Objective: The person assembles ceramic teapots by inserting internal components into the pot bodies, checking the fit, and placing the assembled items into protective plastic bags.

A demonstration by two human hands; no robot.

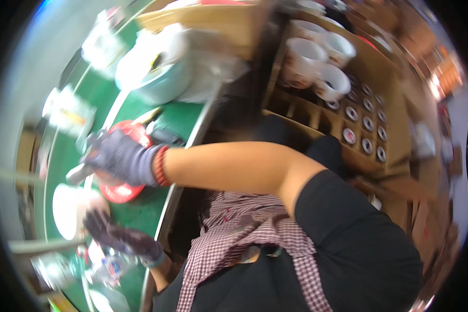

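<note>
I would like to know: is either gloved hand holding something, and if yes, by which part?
The left hand is open beside the white tub, gripping nothing visible. Whether the right hand holds anything cannot be told: it is blurred.

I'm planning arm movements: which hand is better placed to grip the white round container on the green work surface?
Probably the dark-gloved left hand: it is open, close beside the white round container. The grey-gloved right hand lies farther up, overlapping the red, round, plastic-looking object in this view.
</note>
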